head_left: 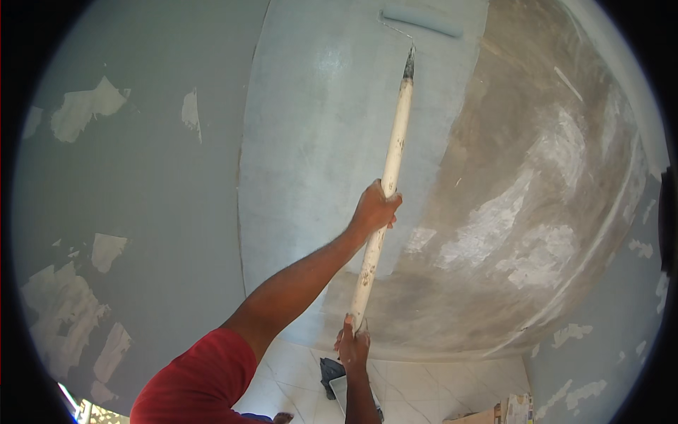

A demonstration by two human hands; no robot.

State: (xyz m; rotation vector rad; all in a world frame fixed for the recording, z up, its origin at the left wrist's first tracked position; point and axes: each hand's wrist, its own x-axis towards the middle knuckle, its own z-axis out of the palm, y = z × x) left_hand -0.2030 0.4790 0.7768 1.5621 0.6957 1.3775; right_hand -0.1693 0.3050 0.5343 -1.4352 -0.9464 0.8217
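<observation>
A long pale pole (393, 145), smeared with paint, slants up to a paint roller (421, 20) that lies against the wall near the top edge. My left hand (374, 208) is closed around the middle of the pole, its arm stretched up from a red sleeve (198, 385) at the lower left. My right hand (353, 346) grips the pole's bottom end. The roller sits at the upper end of a light blue painted band (318, 141). To the right of it lies bare grey-brown wall (537, 212) with white filler patches.
The wall on the left (141, 198) is blue-grey with pale peeled patches. Below is a white tiled floor (424, 389). A dark container (330, 373) stands on it just under my right hand, and cardboard (494, 413) lies at the lower right.
</observation>
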